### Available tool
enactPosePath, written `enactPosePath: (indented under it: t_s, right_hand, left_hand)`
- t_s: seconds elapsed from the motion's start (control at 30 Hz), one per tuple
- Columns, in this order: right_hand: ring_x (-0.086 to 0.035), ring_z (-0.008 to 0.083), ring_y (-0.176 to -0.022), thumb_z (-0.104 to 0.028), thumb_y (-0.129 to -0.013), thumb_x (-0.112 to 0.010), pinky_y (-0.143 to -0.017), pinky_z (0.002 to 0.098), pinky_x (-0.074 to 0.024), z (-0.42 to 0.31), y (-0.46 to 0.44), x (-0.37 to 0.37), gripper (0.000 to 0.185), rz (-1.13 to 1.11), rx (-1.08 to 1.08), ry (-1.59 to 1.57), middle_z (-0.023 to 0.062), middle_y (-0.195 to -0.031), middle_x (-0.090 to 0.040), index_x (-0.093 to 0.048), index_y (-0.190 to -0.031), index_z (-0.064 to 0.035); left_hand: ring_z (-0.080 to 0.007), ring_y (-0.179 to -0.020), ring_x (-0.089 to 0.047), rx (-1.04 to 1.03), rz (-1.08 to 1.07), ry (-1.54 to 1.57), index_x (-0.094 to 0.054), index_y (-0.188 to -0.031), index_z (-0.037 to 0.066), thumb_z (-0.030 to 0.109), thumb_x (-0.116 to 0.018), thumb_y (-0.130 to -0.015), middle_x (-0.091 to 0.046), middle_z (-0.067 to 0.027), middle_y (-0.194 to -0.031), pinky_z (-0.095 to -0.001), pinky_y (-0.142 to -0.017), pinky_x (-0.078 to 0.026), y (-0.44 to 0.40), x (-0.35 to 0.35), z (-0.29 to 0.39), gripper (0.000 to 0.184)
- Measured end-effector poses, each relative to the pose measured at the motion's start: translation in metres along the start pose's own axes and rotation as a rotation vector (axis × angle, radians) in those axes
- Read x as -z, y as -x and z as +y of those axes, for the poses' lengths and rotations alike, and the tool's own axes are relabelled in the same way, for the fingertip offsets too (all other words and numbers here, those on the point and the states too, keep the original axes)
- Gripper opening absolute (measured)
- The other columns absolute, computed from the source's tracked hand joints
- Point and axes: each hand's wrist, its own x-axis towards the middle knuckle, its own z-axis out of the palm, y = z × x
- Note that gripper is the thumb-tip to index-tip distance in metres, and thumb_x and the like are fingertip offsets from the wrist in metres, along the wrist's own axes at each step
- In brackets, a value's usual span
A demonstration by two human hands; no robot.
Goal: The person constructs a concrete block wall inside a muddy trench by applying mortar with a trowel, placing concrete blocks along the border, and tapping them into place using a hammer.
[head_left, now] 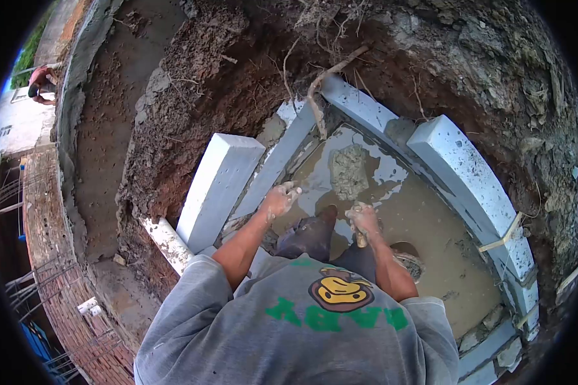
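My left hand, coated in wet mud, is in the air beside the left row of pale blocks, its fingers partly curled with nothing visible between them. My right hand, also muddy, is closed around a short wooden handle above the brown water. The far end of the handle is hidden below the hand. A lump of grey mortar lies in the water ahead of both hands. My knees show between my hands.
Pale blocks line the right side of the pit, below a soil wall with roots. A round container stands in the water at right. A white pipe lies at left. Another person bends over at upper left.
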Motion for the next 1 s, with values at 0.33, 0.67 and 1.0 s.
enactPosePath:
  t_s: [0.33,0.67,1.0]
  right_hand:
    - [-0.053,0.016,-0.043,-0.014,-0.079,-0.063,-0.039,0.0308,-0.0447,-0.127,-0.092,-0.181,0.014,-0.303,0.082,-0.473,0.0063,-0.061,-0.056,-0.057,-0.086,-0.0046]
    - [-0.046,0.0178,-0.04,-0.031,-0.08,-0.063,-0.04,0.033,-0.041,-0.201,-0.187,-0.227,0.031,-0.362,0.052,-0.814,0.0016,-0.05,-0.043,-0.047,-0.061,-0.0107]
    - [-0.045,0.0091,-0.041,-0.018,-0.081,-0.064,-0.039,0.0248,-0.0404,-0.084,-0.083,-0.119,0.02,-0.084,0.232,0.129,-0.0003,-0.054,-0.049,-0.063,-0.09,-0.0002]
  left_hand:
    - [-0.0277,-0.115,-0.053,0.099,-0.045,0.177,-0.047,-0.13,0.005,0.043,-0.05,-0.09,-0.055,-0.017,-0.124,-0.0343,-0.097,-0.04,0.02,0.037,-0.036,0.055]
    - [-0.0278,-0.117,-0.052,0.249,-0.077,0.271,-0.044,-0.131,0.002,0.036,-0.051,-0.091,-0.055,-0.0176,-0.124,-0.033,-0.098,-0.039,0.031,0.021,-0.08,0.053]
    - [-0.0239,-0.104,-0.059,0.302,-0.091,0.944,-0.05,-0.127,0.003,0.037,-0.052,-0.09,-0.061,-0.0123,-0.115,-0.0322,-0.089,-0.044,-0.073,-0.06,-0.083,0.05]
